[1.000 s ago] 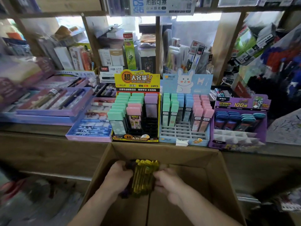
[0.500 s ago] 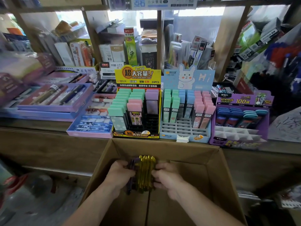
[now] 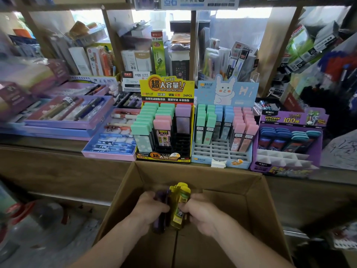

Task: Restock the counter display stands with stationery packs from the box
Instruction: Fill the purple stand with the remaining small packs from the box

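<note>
Packs (image 3: 178, 207) are squeezed together between both hands, down inside the box (image 3: 257, 213), below the counter (image 3: 48, 149) edge. The purple ones are gripped by the left hand (image 3: 151, 209), the yellow ones by the right hand (image 3: 202, 211), fingers curled tight. Bare slots are seen in the yellow stand (image 3: 166, 89), blue stand (image 3: 222, 152) and purple stand (image 3: 289, 120).

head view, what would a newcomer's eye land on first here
The loud yellow display stand at the middle of the counter draws the eye first, with a pale blue rabbit stand beside it, its front slots empty. Below, inside the open cardboard box, the left hand and right hand grip a bundle of yellow and purple packs between them.
</note>
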A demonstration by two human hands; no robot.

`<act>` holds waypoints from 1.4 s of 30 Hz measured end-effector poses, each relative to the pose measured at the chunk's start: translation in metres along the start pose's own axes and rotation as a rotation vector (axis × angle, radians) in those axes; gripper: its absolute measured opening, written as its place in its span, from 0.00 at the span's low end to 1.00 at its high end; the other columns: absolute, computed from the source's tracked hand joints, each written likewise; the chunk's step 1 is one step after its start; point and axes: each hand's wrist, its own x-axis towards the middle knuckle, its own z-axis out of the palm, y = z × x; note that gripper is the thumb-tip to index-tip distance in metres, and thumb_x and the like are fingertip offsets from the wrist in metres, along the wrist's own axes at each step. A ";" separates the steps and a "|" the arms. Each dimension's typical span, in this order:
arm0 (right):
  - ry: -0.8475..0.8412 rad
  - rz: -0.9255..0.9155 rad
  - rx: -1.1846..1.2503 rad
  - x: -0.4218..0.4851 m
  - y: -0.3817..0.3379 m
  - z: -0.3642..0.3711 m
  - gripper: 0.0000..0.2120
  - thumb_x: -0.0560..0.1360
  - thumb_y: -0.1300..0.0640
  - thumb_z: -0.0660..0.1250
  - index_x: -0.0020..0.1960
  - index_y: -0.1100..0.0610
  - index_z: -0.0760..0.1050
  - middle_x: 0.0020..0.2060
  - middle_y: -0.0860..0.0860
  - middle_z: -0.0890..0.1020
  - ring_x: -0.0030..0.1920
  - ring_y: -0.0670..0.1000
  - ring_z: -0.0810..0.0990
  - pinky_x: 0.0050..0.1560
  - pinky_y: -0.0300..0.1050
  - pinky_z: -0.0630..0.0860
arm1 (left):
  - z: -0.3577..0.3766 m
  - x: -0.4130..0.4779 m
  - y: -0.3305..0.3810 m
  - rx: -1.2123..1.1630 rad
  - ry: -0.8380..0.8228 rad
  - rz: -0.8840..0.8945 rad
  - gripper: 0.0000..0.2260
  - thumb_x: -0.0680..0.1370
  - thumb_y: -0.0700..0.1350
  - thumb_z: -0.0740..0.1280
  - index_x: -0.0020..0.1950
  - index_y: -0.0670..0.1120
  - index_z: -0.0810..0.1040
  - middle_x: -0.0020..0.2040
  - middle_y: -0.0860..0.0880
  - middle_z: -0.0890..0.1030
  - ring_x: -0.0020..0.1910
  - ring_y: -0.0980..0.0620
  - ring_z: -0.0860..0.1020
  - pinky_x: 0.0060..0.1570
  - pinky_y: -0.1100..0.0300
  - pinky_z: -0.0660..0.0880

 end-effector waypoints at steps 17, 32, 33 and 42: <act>-0.231 0.102 0.249 -0.016 -0.006 -0.019 0.15 0.77 0.60 0.69 0.63 0.60 0.81 0.54 0.60 0.87 0.55 0.59 0.86 0.52 0.54 0.80 | 0.021 -0.015 0.005 -0.315 -0.179 0.001 0.09 0.79 0.35 0.67 0.59 0.37 0.80 0.48 0.37 0.87 0.48 0.40 0.87 0.49 0.48 0.83; -0.266 -0.007 0.325 -0.051 -0.019 -0.067 0.17 0.76 0.59 0.71 0.65 0.58 0.81 0.59 0.59 0.85 0.58 0.59 0.86 0.59 0.58 0.79 | 0.032 -0.025 0.020 -0.433 -0.455 0.037 0.16 0.76 0.43 0.74 0.62 0.40 0.82 0.56 0.39 0.86 0.56 0.41 0.85 0.64 0.41 0.77; -0.265 -0.014 0.338 -0.053 -0.019 -0.070 0.17 0.75 0.59 0.71 0.64 0.58 0.82 0.59 0.59 0.85 0.59 0.59 0.86 0.59 0.58 0.79 | 0.035 -0.026 0.022 -0.440 -0.467 0.031 0.16 0.76 0.43 0.74 0.62 0.40 0.82 0.56 0.39 0.86 0.57 0.41 0.85 0.65 0.40 0.76; -0.320 -0.058 0.417 -0.067 -0.010 -0.084 0.18 0.80 0.58 0.68 0.70 0.57 0.79 0.66 0.59 0.81 0.66 0.60 0.81 0.61 0.59 0.80 | 0.055 -0.035 0.033 -0.517 -0.469 -0.049 0.24 0.75 0.43 0.75 0.68 0.41 0.73 0.54 0.38 0.87 0.52 0.40 0.86 0.57 0.39 0.80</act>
